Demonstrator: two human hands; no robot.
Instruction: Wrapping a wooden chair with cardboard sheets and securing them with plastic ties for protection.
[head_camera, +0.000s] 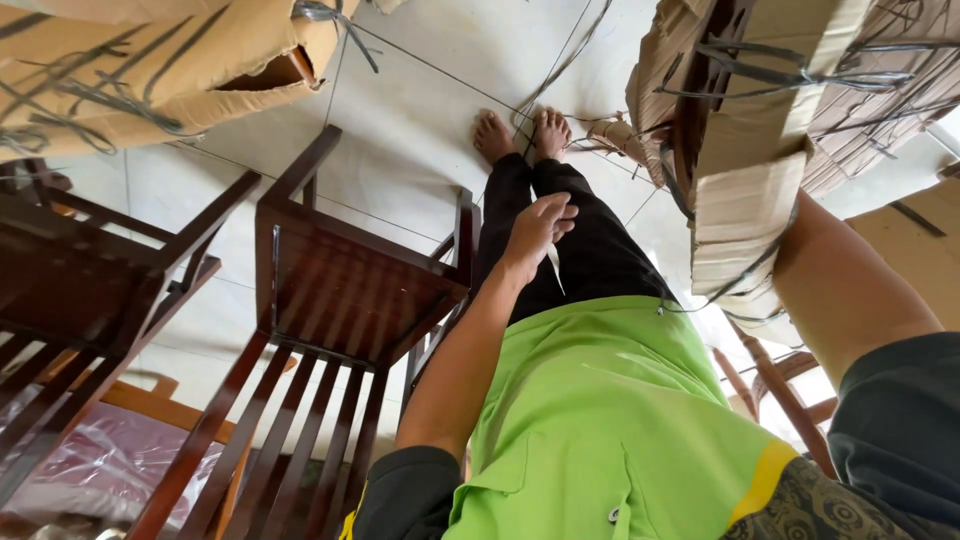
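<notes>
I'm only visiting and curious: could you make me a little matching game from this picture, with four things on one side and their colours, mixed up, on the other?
Things:
1. chair
2. shirt
3. trousers
4. cardboard bundle

Colours:
A. bright green
B. tan, tied with dark straps
C. black
D. dark brown wood

Right pairs: 1-D, 2-A, 3-C, 4-B.
</notes>
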